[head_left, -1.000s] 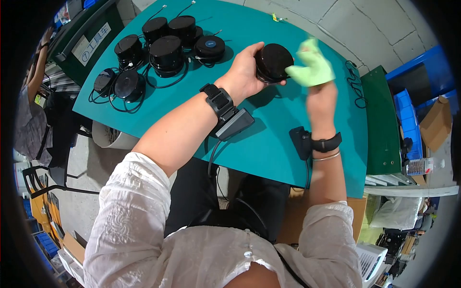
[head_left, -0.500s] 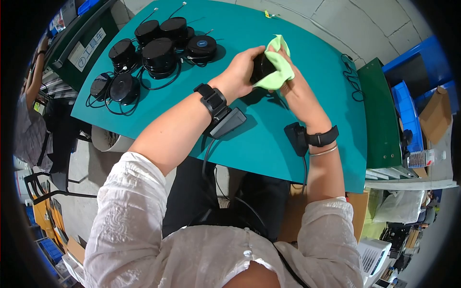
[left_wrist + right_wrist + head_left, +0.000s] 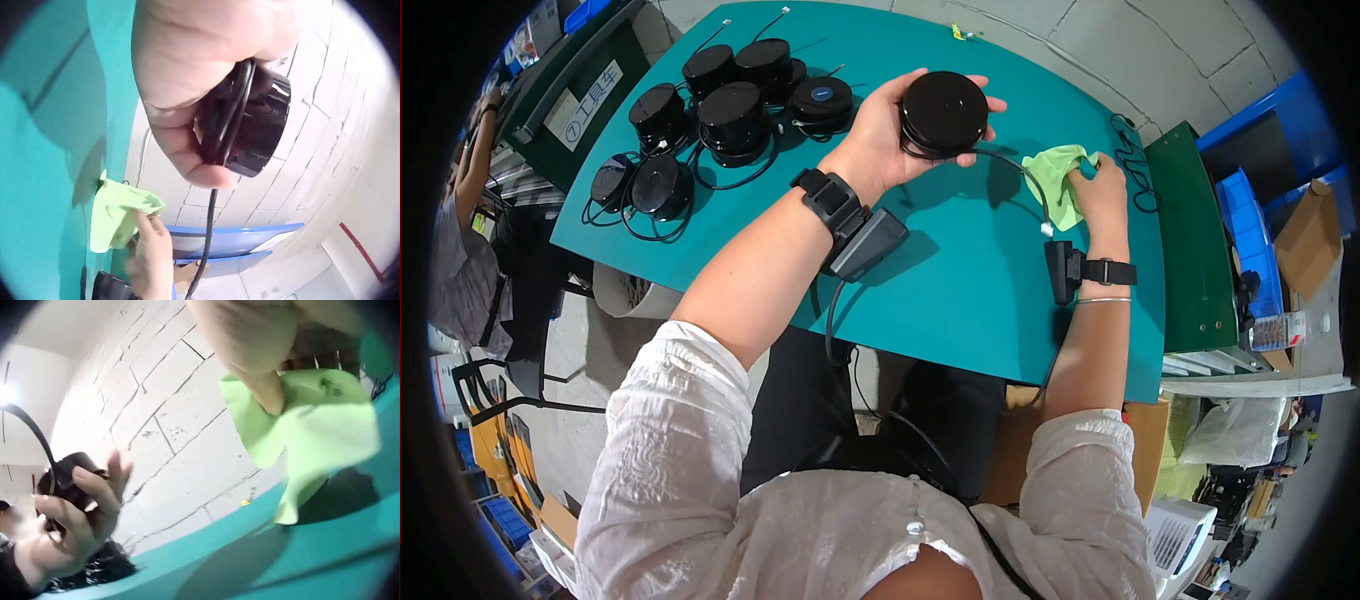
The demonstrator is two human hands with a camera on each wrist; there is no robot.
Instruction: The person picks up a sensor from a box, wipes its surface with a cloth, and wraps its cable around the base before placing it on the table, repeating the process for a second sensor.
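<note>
My left hand [image 3: 878, 140] holds a glossy black round device [image 3: 945, 112] above the table, its flat top facing up. In the left wrist view the fingers curl round the device's side [image 3: 269, 119], over a loop of its cable. The cable's free length [image 3: 1028, 175] hangs toward the right and ends in a small white connector [image 3: 1047, 229]. Farther right, my right hand [image 3: 1105, 200] pinches a light green cloth [image 3: 1055, 180] between thumb and fingers. In the right wrist view the cloth [image 3: 325, 431] droops close over the table.
Several similar black devices [image 3: 733, 120] with coiled cables stand on the left of the green table [image 3: 960, 290]. A black cable [image 3: 1135, 165] lies near the right edge. Beyond it is a green cabinet [image 3: 1200, 250] with blue bins [image 3: 1248, 235]. A block wall [image 3: 1090, 50] rises behind.
The right hand wiped the cloth against the device, then moved away to the right and down with it. The device is uncovered again, top up, and its cable now hangs out to the right.
</note>
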